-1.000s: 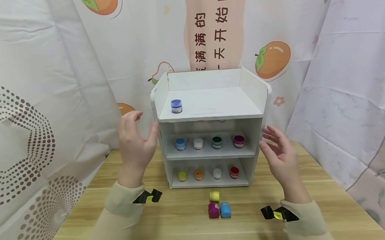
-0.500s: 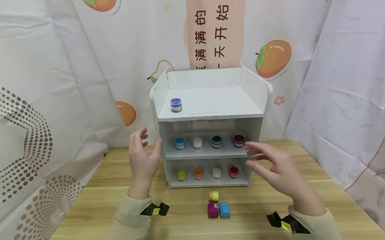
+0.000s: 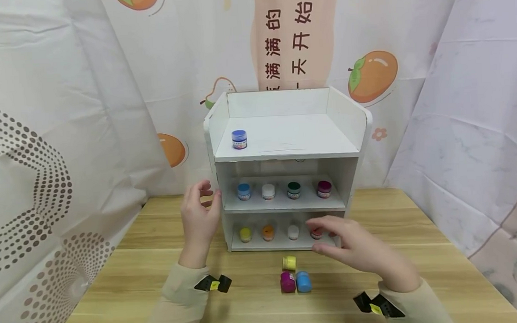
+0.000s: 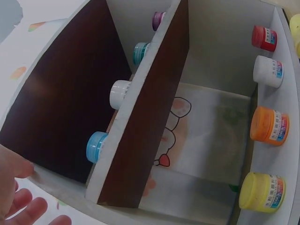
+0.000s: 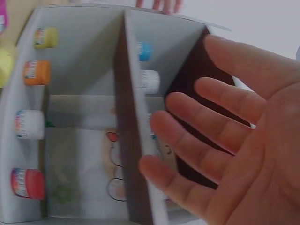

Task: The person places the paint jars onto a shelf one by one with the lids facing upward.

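My left hand (image 3: pixel 200 222) is raised beside the left wall of the white shelf (image 3: pixel 286 156), fingers loosely bent and holding nothing. In the left wrist view its thumb and fingertips show by the shelf's side edge. My right hand (image 3: pixel 355 246) hovers in front of the lower right part of the shelf, fingers relaxed and spread, its palm bare in the right wrist view. From the head it partly covers the red paint jar (image 3: pixel 316 234). On the table in front lie a yellow paint jar (image 3: pixel 289 263), a purple one (image 3: pixel 288 282) and a blue one (image 3: pixel 303 282).
The middle shelf bears a row of paint jars: blue (image 3: pixel 244 192), white (image 3: pixel 268 192), green (image 3: pixel 293 190) and purple (image 3: pixel 324 189). Below stand yellow (image 3: pixel 245 235), orange (image 3: pixel 268 233) and white (image 3: pixel 293 232) ones. One dark blue jar (image 3: pixel 239 139) is on top. Patterned curtains enclose the table.
My right hand has moved down and to the left, from beside the shelf's right wall to before its lower level. My left hand has come lower and slightly right. The jars stay put.
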The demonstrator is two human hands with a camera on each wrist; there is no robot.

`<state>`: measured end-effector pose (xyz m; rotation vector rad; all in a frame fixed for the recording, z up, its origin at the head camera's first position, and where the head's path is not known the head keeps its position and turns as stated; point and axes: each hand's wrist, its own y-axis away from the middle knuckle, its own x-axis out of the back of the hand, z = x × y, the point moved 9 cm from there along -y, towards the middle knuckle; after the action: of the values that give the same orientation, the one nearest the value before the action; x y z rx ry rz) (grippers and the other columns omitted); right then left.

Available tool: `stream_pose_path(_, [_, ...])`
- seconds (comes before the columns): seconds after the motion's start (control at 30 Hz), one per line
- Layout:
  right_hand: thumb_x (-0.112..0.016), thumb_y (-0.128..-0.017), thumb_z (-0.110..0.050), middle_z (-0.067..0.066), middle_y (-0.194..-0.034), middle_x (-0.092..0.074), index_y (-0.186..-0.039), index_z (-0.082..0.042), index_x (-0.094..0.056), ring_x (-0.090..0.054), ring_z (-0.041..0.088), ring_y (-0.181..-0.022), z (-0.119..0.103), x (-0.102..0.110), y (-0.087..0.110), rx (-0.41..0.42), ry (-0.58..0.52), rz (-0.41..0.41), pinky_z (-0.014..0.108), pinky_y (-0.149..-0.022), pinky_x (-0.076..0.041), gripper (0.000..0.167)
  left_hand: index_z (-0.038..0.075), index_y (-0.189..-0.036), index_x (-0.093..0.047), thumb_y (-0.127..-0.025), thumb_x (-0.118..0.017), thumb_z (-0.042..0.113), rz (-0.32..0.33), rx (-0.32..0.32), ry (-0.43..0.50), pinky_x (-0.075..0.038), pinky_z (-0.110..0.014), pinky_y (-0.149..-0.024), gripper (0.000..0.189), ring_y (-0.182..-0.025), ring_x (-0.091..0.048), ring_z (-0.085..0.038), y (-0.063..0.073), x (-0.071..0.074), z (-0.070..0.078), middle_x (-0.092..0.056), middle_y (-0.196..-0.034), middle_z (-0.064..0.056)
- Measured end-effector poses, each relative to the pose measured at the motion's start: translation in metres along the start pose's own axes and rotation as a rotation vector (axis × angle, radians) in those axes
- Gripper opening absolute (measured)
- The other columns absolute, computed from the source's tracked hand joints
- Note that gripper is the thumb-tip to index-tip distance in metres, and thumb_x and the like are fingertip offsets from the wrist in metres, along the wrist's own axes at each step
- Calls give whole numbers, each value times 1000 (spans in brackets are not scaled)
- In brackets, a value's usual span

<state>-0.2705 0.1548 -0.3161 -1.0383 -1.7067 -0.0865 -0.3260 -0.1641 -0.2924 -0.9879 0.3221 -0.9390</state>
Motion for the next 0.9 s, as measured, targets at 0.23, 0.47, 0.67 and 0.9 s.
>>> stream_pose_path(0.23, [-73,-96,-35,0,-125,-67,-134,-9,-63,-64,18,-105,19,-45,-1,-124,-71,-265,35,-85,-56,47,-6,-109,-65,-88,-78,2,-34,-18,-13,-61,-44,-67,26,-88,-69,-28,2,-8,1,-64,-98,-17])
stream_pose_path(0.47, [-80,-89,-26,-1,-111,-70,-123,-8,-69,-65,17,-98,29,-78,4,-161,-87,-390,40,-85,-56,41,-7,-110,-64,-86,-78,0,-40,-20,-29,-61,-39,-66,28,-90,-68,-28,7,-12,-2,-63,-95,-16])
stream_pose_path(0.67, [-84,-83,-20,-10,-96,-67,-107,-14,-71,-62,9,-87,35,-99,5,-168,-81,-434,30,-77,-54,28,-8,-112,-64,-87,-77,0,-51,-13,-30,-61,-38,-67,29,-91,-69,-29,8,-13,-4,-64,-97,-18])
stream_pose_path(0.9, [-84,-81,-14,-10,-84,-63,-95,-18,-68,-56,4,-74,41,-115,7,-213,-120,-481,24,-67,-50,22,-6,-113,-64,-88,-77,-1,-57,-10,-26,-61,-38,-68,29,-92,-68,-28,9,-14,-4,-63,-98,-16])
